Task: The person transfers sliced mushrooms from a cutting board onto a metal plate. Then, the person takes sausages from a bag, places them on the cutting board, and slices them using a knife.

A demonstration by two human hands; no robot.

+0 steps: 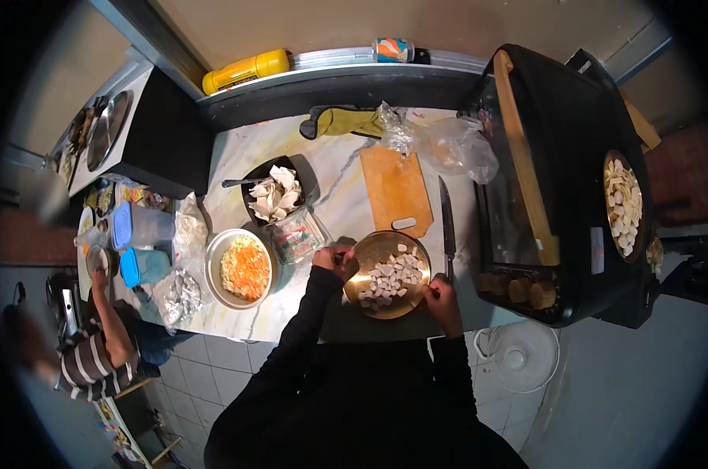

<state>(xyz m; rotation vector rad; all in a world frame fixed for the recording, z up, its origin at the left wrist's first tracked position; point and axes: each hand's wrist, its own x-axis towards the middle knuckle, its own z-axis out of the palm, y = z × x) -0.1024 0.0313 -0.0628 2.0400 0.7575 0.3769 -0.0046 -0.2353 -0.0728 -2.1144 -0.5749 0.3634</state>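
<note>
A round gold-coloured metal plate (363,258) sits at the table's front edge, before my body. Small pale whitish chunks (393,277) are spread over it. My left hand (335,261) is closed on the plate's left rim, and my right hand (443,305) grips its lower right rim. Just behind the plate lies a wooden cutting board (393,184) with a handle slot. A long knife (448,223) rests to the board's right, its handle end close to my right hand.
Left stand a pot (211,273) of shredded orange and pale vegetables, a black bowl (298,168) of white folded pieces, and blue-lidded containers (143,227). A black oven (573,172) at right bears another plate of pale chunks (623,207). Another person (96,352) works far left.
</note>
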